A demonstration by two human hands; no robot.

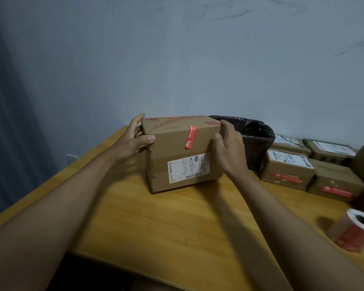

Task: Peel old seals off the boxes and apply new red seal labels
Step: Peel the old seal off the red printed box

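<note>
A brown cardboard box point(172, 156) stands on the wooden table point(156, 223), a little beyond its middle. A red seal label point(190, 137) runs over its top front edge, and a white shipping label point(188, 168) is on its front face. My left hand point(132, 139) grips the box's left side, thumb on the front face. My right hand point(227, 148) holds the right side, fingers over the top right corner. A roll of red seal labels point(355, 232) lies on the table at the right edge.
A bin lined with a black bag point(254, 135) stands right behind the box. Several smaller cardboard boxes point(288, 169) with red seals and white labels are grouped at the right, along the wall. The table's left edge point(57, 171) runs diagonally.
</note>
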